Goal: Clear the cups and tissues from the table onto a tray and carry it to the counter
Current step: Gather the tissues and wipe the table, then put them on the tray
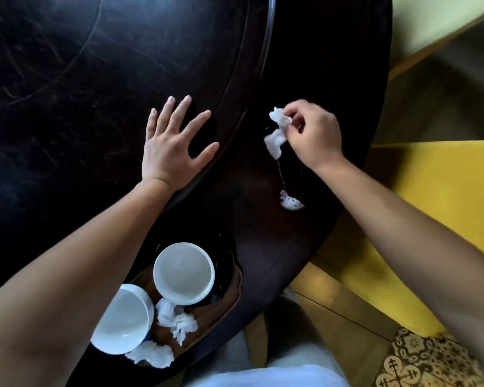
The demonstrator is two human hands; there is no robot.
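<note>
Tissue [277, 129] hung pinched in the right hand [313, 135], bound for the tray [229, 300], while the open left hand [168, 146] braced flat on the table [67, 79].

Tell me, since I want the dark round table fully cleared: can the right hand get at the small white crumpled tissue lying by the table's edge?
Probably yes. The small white crumpled tissue lies uncovered beside the right forearm, but the right hand already pinches another white tissue.
</note>
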